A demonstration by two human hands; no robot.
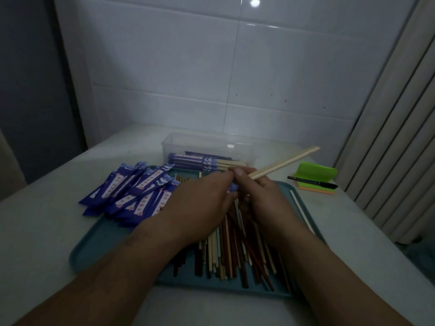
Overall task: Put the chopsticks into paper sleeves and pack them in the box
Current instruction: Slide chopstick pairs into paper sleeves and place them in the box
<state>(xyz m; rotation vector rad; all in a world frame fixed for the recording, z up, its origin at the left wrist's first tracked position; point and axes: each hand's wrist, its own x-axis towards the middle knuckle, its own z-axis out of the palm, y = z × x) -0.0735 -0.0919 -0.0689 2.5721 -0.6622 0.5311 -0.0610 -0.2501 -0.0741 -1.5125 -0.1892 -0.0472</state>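
Note:
My right hand [261, 196] grips a pale wooden pair of chopsticks [284, 163] that points up and to the right. My left hand [202, 203] meets it and holds a blue paper sleeve [233, 187], mostly hidden between the two hands. Under both hands lies a heap of loose chopsticks [226, 255], brown, red and pale, on a teal tray [113, 241]. A pile of blue sleeves [131, 191] covers the tray's left corner. Behind the tray stands a clear plastic box [202, 142] with several sleeved pairs [200, 161] inside.
A black pen [310, 181] lies on a stack of green and orange sticky notes [316, 174] at the right. A single white stick [301, 210] rests on the tray's right rim. The tiled wall is behind, a ribbed panel to the right.

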